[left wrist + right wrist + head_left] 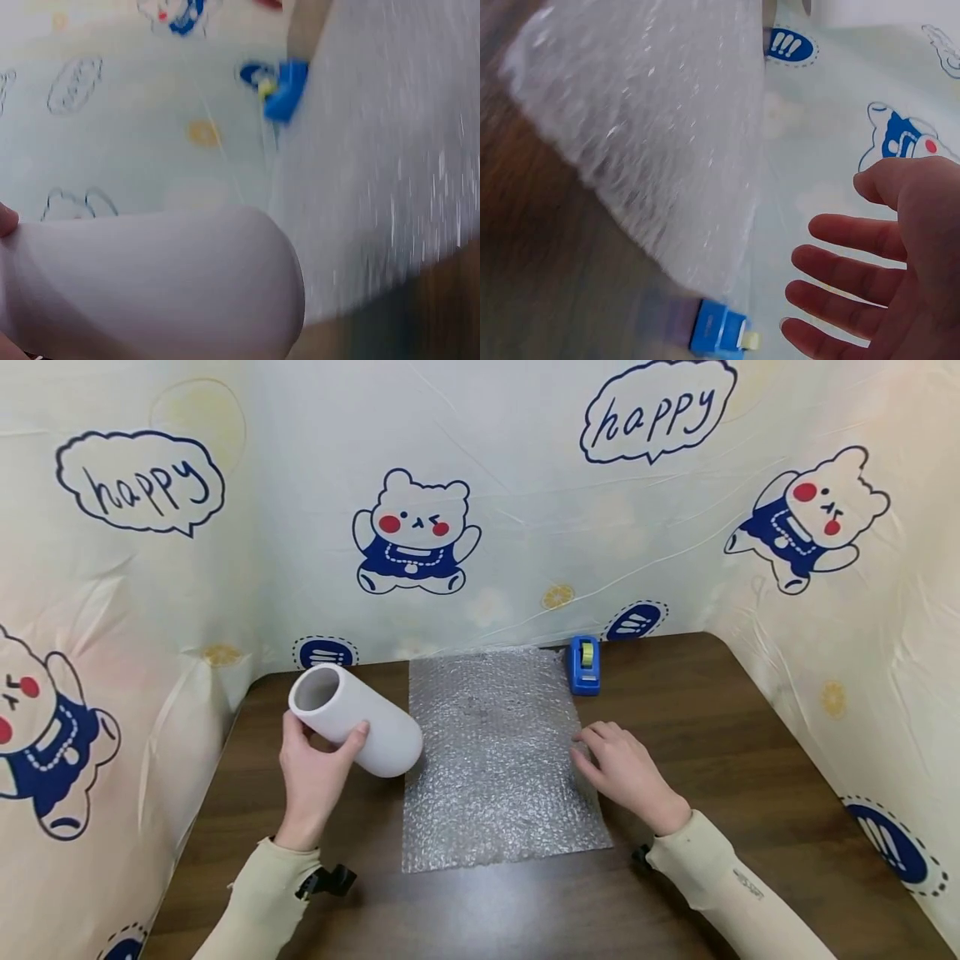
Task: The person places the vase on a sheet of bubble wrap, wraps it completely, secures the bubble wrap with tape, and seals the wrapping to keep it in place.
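A white cylindrical vase (375,727), its open mouth tilted up to the left, is gripped by my left hand (318,772) between thumb and fingers. It leans over the left edge of a sheet of bubble wrap (502,760) laid flat on the table. In the left wrist view the vase (157,285) lies across the lower left, with only bits of the hand showing. My right hand (626,772) is by the sheet's right edge, holding nothing. Its fingers are spread and relaxed in the right wrist view, near the bubble wrap (652,135).
A blue tape dispenser (585,667) with yellowish tape stands at the back, by the sheet's far right corner. Behind the brown wooden table (720,760) hangs a pale printed cloth (525,527), which also runs along both sides.
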Tool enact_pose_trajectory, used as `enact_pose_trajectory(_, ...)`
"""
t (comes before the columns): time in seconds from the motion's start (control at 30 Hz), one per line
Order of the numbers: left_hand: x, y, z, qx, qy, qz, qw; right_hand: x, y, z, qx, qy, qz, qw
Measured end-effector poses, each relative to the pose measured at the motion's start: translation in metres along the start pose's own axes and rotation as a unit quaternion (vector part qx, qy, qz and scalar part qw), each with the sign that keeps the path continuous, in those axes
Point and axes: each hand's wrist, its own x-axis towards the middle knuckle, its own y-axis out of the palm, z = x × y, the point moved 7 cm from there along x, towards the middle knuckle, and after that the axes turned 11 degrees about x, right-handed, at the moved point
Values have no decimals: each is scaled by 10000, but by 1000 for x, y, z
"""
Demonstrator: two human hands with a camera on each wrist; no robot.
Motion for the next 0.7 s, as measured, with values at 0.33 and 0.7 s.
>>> enact_pose_trajectory(0.33,-25,39,-23,-981,-14,661,9930,9,9,28,359,-281,247,9987)
enact_pose_trajectory(0.7,-46,80,-36,-1711,-73,1232,9775,21,21,64,1358,-382,650,9879)
